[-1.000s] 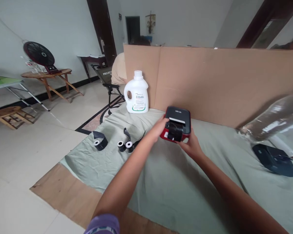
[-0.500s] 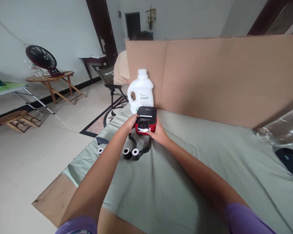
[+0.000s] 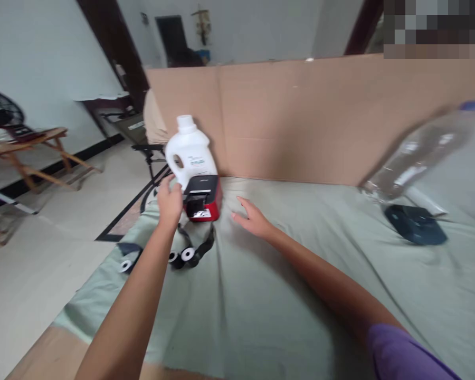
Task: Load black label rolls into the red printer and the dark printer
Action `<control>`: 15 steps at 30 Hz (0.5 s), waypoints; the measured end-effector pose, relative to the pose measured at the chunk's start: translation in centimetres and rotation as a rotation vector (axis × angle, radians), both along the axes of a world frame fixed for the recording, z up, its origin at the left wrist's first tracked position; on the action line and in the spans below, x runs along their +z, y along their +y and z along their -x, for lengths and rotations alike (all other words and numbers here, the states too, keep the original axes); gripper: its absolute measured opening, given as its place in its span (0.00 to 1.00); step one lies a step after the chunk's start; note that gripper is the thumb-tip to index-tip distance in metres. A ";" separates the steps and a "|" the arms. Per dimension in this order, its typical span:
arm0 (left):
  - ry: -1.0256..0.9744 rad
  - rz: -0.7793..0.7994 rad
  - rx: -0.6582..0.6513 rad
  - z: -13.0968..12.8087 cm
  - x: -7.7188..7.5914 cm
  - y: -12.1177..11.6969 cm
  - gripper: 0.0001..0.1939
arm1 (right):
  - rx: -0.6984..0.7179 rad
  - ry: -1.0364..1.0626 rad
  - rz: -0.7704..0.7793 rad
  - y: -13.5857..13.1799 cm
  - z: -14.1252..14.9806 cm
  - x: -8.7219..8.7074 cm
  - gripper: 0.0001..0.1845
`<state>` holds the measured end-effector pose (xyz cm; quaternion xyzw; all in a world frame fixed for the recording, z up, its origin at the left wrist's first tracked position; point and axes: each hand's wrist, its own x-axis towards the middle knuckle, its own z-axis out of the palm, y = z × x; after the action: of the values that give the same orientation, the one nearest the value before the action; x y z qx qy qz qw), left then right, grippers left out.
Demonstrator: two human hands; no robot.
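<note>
A small red and black printer [image 3: 203,196] stands on the green cloth, with a dark strip showing at its front. Close by its left side is my left hand [image 3: 170,201], fingers apart and holding nothing; whether it still touches the printer I cannot tell. My right hand [image 3: 254,217] hovers to the right of the printer, thumb and fingers spread, with nothing in it. In front of the printer lie two black rolls with white cores, the nearer roll [image 3: 189,256] trailing a dark ribbon [image 3: 206,244]. Another roll [image 3: 125,265] rests further left, beside my left forearm.
A white detergent jug [image 3: 193,150] stands right behind the printer. Behind it rises a cardboard panel [image 3: 285,124]. On the right are a clear plastic bottle-like object [image 3: 415,153] and a dark flat object [image 3: 415,224]. The green cloth [image 3: 293,306] is wrinkled; its left edge overhangs the floor.
Both hands have let go of the printer and moved apart from it, the right one further. The view has turned right, bringing more of the dark flat object into sight.
</note>
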<state>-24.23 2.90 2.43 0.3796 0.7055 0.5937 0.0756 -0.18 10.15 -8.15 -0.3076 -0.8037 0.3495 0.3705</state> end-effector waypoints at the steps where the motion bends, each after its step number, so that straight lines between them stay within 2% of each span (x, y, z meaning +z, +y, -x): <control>1: 0.165 -0.085 0.014 -1.9 -0.2 -0.9 0.16 | -0.051 -0.059 -0.049 0.1 -3.5 0.0 0.36; 2: 0.280 -0.095 -0.062 -4.1 -0.8 -1.9 0.18 | -0.110 -0.111 -0.104 0.1 -7.3 0.1 0.34; 3: 0.378 -0.072 -0.195 -6.6 -1.8 -3.1 0.17 | -0.183 -0.165 -0.151 0.0 -11.5 0.4 0.32; 5: 0.582 0.053 -0.547 -12.0 -4.5 -5.6 0.17 | -0.380 -0.290 -0.212 -0.6 -20.2 1.3 0.28; 7: 0.747 0.220 -0.864 -16.9 -7.5 -7.9 0.20 | -0.675 -0.447 -0.225 -1.5 -28.5 2.5 0.28; 9: 0.889 0.337 -1.072 -20.2 -9.6 -9.5 0.25 | -1.008 -0.631 -0.182 -2.3 -35.3 3.9 0.31; 11: 0.987 0.404 -1.155 -21.7 -10.4 -10.2 0.29 | -1.243 -0.774 -0.070 -2.8 -40.1 5.2 0.37; 12: 1.018 0.423 -1.162 -21.9 -10.5 -10.3 0.30 | -1.304 -0.821 -0.011 -2.7 -41.8 5.7 0.40; 13: 1.039 0.437 -1.157 -21.8 -10.4 -10.4 0.30 | -1.330 -0.853 0.042 -2.5 -43.1 6.2 0.42; 15: 1.061 0.453 -1.139 -21.4 -10.0 -10.4 0.30 | -1.286 -0.877 0.124 -1.7 -44.6 7.3 0.46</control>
<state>-2.79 -7.53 -7.56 0.8871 0.4489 0.0475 0.0966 44.44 8.42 -0.84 -0.8433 -0.5196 -0.0429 0.1307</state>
